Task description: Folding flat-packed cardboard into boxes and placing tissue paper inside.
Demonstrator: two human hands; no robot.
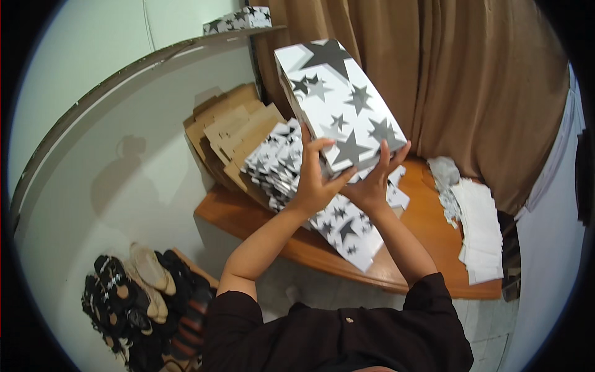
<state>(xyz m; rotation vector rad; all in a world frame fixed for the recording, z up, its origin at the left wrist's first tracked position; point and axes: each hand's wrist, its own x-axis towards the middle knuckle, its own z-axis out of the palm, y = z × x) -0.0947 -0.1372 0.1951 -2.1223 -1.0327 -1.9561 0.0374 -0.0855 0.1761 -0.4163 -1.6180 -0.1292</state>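
**Q:** Hands first: how do they stand?

**A:** Left hand [315,180] is clamped on the near end of the star-printed box [339,102], fingers curled over its lower left corner. Right hand [375,181] presses its palm and spread fingers against the same end from the right. The box is raised off the table, tilted, its far end rising toward 12 o'clock.

**Q:** What could go wrong from here?

**A:** As a judgement only: the grip sits at one end alone, so the long unsupported body could tip or slide out between the palms. A drop would land it on the flat star-printed sheets [344,229] just below, and could dent a corner or scatter the pile.

**Q:** And the surface?

**A:** Wooden table [427,204], orange-brown with a rounded edge. At 9 o'clock from the hands lie stacked star-printed flats [276,164]; beyond these, toward 10 o'clock, is a heap of brown cardboard blanks [232,127]. At 3 o'clock lies a stack of white sheets [480,232].

**Q:** The room?

**A:** Brown curtain [471,80] hangs behind the table from 12 to 2 o'clock. A second star-printed box [238,20] rests on a ledge at 11 o'clock. Shoes [142,297] are piled on the floor at 8 o'clock, against a pale wall [93,155].
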